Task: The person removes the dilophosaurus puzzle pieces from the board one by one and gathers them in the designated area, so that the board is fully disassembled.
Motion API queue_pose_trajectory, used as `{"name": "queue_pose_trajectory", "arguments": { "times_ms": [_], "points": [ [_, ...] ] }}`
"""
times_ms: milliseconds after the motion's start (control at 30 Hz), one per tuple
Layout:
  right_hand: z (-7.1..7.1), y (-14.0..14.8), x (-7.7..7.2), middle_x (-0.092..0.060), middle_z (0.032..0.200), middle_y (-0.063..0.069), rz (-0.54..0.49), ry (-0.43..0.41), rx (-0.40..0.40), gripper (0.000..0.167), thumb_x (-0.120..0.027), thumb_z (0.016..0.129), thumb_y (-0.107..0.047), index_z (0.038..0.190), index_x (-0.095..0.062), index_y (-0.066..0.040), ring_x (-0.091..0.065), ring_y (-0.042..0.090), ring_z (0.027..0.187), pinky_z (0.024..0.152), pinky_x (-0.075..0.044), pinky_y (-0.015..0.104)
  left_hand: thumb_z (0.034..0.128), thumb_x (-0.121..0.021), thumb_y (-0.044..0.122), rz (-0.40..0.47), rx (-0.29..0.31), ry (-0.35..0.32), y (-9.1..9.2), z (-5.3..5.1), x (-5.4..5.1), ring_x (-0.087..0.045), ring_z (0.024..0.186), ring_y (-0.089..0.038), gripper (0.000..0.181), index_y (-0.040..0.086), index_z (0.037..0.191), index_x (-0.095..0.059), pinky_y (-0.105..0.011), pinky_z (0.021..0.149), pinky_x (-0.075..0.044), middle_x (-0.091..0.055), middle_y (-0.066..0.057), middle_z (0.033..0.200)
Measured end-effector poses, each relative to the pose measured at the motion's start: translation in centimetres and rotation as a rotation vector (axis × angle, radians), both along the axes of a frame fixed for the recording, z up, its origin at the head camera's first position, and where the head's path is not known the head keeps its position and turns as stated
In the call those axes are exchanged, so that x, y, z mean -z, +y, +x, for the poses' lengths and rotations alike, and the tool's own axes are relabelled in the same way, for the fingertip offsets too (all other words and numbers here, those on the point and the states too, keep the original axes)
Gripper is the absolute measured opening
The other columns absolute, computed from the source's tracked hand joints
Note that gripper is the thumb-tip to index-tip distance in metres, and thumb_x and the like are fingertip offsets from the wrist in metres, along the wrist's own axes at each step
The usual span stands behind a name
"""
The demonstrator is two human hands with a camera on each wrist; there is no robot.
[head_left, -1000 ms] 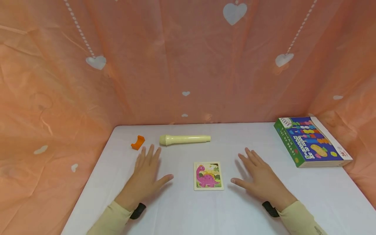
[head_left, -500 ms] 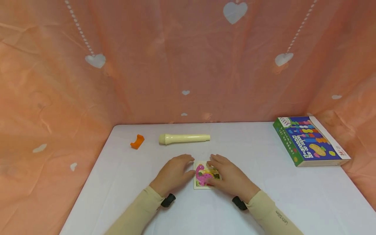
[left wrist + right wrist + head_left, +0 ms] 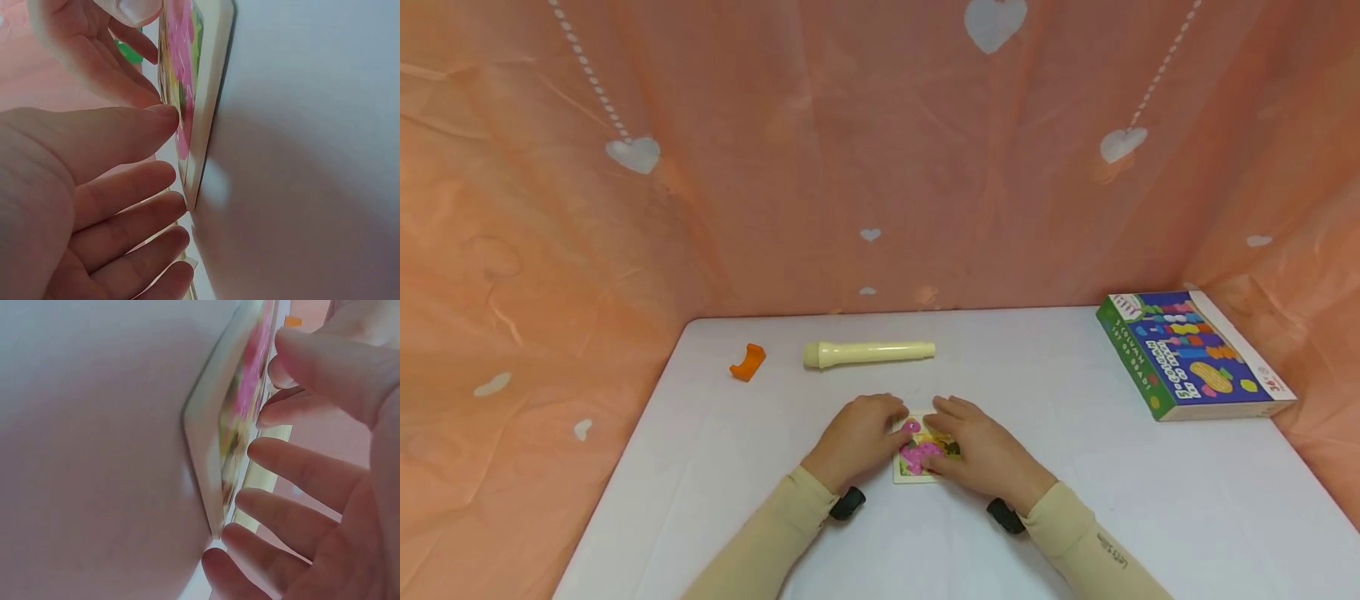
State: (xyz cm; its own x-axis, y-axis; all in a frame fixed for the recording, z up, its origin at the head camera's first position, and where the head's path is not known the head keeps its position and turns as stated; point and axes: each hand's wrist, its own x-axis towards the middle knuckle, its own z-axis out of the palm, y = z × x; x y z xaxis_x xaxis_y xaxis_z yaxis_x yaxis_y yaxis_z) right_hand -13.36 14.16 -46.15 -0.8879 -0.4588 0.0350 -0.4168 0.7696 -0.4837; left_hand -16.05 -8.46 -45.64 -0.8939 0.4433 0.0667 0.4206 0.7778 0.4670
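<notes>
A small square picture puzzle (image 3: 917,459) with a pink dinosaur lies on the white table between both hands. My left hand (image 3: 859,442) is at its left side. In the left wrist view the left thumb (image 3: 134,125) reaches over the picture, and the other fingers lie loosely extended by the frame's edge. From the right, my right hand (image 3: 988,457) covers part of the picture. The right wrist view shows its fingers (image 3: 306,469) loosely bent and spread near the surface. Whether the fingertips press on the pieces, I cannot tell. Neither hand is seen curled round anything.
Behind the hands lies a cream microphone-shaped stick (image 3: 869,354). An orange curved block (image 3: 748,363) sits at the far left. A blue and green bead-toy box (image 3: 1195,357) stands at the back right. Orange curtain cloth (image 3: 820,167) closes off the table's back.
Both hands have come inward from either side to the puzzle. In the last half second the left hand slid slightly right, its thumb further over the picture. The puzzle stays in place.
</notes>
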Motion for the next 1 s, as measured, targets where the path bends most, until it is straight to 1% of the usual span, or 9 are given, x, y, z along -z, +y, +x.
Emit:
{"name": "queue_pose_trajectory", "arguments": {
  "times_ms": [200,433,567,767,933,1000],
  "points": [
    [0.06,0.03,-0.26,-0.053,0.163,0.017,0.018,-0.027,-0.006,0.056,-0.086,0.093,-0.032,0.141,-0.07,-0.007,-0.048,0.041,0.154,0.121,-0.046,0.057,0.1004,-0.078,0.034,0.006,-0.011,-0.021,0.24,0.19,-0.06,-0.073,0.123,-0.026,0.029,0.011,0.118,-0.081,-0.046,0.11,-0.056,-0.08,-0.006,0.124],
    [0.06,-0.3,-0.39,-0.053,0.163,0.019,0.011,-0.033,-0.021,0.055,-0.086,0.094,-0.03,0.142,-0.07,-0.008,-0.047,0.043,0.154,0.121,-0.045,0.058,0.0995,-0.079,0.034,0.001,-0.021,-0.013,0.07,0.31,-0.09,-0.074,0.12,-0.026,0.031,0.009,0.118,-0.08,-0.045,0.107,-0.058,-0.079,-0.007,0.124],
    [0.13,-0.33,-0.35,-0.053,0.163,0.02,0.007,-0.034,-0.023,0.055,-0.086,0.094,-0.029,0.141,-0.07,-0.008,-0.047,0.044,0.154,0.122,-0.044,0.058,0.0986,-0.081,0.034,0.005,-0.026,-0.019,0.03,0.39,-0.05,-0.074,0.118,-0.026,0.032,0.008,0.118,-0.08,-0.045,0.106,-0.058,-0.079,-0.008,0.124],
    [0.1,-0.39,-0.26,-0.052,0.163,0.02,0.011,-0.033,-0.028,0.056,-0.085,0.094,-0.03,0.143,-0.069,-0.007,-0.046,0.044,0.154,0.123,-0.043,0.058,0.098,-0.081,0.035,-0.012,-0.043,-0.012,0.02,0.38,-0.07,-0.073,0.109,-0.023,0.031,0.008,0.113,-0.08,-0.044,0.103,-0.059,-0.078,-0.007,0.118],
    [0.16,-0.3,-0.26,-0.052,0.163,0.02,0.012,-0.03,-0.023,0.056,-0.085,0.094,-0.03,0.143,-0.069,-0.007,-0.046,0.044,0.154,0.123,-0.043,0.058,0.0989,-0.08,0.034,-0.022,-0.028,-0.003,0.15,0.32,-0.14,-0.072,0.111,-0.024,0.03,0.007,0.112,-0.079,-0.044,0.103,-0.059,-0.078,-0.008,0.119],
    [0.21,-0.22,-0.23,-0.052,0.163,0.02,0.011,-0.026,-0.02,0.056,-0.085,0.094,-0.029,0.143,-0.069,-0.007,-0.046,0.044,0.154,0.123,-0.043,0.058,0.0991,-0.08,0.033,-0.025,-0.017,0.008,0.2,0.31,-0.14,-0.073,0.114,-0.025,0.03,0.007,0.112,-0.079,-0.044,0.105,-0.058,-0.078,-0.009,0.121]
  ]
}}
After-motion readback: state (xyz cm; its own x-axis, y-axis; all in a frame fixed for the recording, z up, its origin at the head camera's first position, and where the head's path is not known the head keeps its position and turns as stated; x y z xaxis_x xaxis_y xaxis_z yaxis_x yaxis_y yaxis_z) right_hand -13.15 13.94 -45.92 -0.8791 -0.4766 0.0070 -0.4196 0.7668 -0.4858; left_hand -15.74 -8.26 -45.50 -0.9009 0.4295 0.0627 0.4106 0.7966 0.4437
